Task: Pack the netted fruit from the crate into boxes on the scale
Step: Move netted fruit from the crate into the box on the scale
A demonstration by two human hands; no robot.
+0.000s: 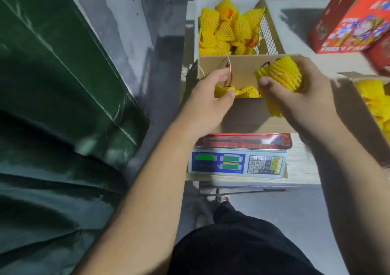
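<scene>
Netted fruit [278, 74] is sitting gripped in your right hand [299, 97] over the box [242, 110] on the scale [238, 162]; your left hand [211, 97] is pinching another inside. Lowering comes next.

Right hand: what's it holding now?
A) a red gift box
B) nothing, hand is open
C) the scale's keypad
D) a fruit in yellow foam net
D: the right hand has its fingers curled round a netted fruit above the open cardboard box that sits on the scale.
</scene>
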